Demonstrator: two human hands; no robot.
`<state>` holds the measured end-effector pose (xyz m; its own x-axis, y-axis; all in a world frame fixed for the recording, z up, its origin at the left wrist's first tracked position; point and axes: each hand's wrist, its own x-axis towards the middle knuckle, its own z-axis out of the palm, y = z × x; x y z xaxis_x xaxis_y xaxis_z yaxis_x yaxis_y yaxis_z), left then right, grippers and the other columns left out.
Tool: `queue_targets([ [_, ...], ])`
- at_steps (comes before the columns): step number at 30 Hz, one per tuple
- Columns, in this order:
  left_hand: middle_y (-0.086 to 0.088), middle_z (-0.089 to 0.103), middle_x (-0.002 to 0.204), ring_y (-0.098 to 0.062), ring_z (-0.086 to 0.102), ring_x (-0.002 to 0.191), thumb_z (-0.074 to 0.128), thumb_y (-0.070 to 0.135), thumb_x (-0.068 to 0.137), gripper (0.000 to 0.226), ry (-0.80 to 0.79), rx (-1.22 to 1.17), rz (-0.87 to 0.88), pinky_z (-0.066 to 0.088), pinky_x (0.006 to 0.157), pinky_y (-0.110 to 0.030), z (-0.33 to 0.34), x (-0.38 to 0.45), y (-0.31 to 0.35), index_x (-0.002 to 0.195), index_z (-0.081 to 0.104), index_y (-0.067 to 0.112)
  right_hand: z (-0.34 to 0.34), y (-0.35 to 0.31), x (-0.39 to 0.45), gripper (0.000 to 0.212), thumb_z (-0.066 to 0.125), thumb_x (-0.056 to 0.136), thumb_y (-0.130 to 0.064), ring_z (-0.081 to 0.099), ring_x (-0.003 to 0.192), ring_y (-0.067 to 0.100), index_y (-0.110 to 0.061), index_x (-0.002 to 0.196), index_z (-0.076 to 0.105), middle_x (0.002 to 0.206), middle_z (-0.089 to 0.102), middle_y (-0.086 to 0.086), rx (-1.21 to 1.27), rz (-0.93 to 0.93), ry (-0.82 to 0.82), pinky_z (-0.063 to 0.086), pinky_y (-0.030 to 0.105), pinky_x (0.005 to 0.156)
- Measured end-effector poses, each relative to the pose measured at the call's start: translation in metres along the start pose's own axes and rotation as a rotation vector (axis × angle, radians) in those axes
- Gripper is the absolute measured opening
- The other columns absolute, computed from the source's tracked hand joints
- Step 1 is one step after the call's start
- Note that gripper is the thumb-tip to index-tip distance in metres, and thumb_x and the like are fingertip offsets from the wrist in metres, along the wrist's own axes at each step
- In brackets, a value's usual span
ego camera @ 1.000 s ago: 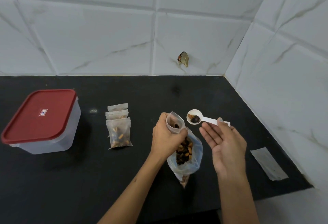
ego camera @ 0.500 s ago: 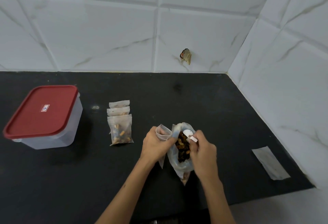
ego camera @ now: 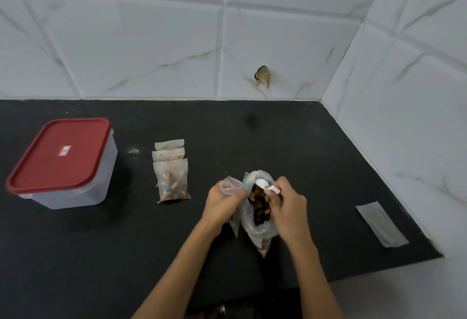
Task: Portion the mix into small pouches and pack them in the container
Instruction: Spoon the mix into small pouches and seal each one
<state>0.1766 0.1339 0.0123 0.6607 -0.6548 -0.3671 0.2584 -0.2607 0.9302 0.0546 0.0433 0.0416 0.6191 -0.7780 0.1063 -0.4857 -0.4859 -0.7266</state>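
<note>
Near the front edge of a black countertop [ego camera: 303, 167], a person is working with both bare hands over an open clear bag of nut-and-raisin mix [ego camera: 259, 207]. Their left hand [ego camera: 222, 205] is curling its fingers around the mouth of a small clear pouch [ego camera: 228, 184], holding it upright just beside the bag and touching it. Their right hand [ego camera: 288, 207] is pinching the handle of a white plastic scoop [ego camera: 262, 184], whose bowl is sitting at the bag's opening, above the mix. Left of the hands, three filled pouches [ego camera: 171, 174] are lying in an overlapping row. Farther left, a translucent container [ego camera: 75, 189] is standing with its red lid [ego camera: 60, 154] on. A flat empty pouch [ego camera: 381, 224] is lying well apart to the right, near the white tiled wall [ego camera: 404, 116].
</note>
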Motion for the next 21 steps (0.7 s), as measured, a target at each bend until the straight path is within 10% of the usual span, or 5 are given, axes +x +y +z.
queue_targets([
  [21,0.001,0.057,0.073,-0.010,0.055,0.068,0.065,0.015,0.078,0.007,0.031,-0.056,-0.051,0.040,0.056,-0.024,-0.003,-0.006,0.005,0.082,0.060,0.014,-0.001,-0.001,-0.005,0.008,0.050,0.097,-0.020,0.058,0.063,0.007,-0.017,0.091,0.047,0.074,0.057,-0.003,-0.133,0.050,0.058,0.046,0.018,0.051],
])
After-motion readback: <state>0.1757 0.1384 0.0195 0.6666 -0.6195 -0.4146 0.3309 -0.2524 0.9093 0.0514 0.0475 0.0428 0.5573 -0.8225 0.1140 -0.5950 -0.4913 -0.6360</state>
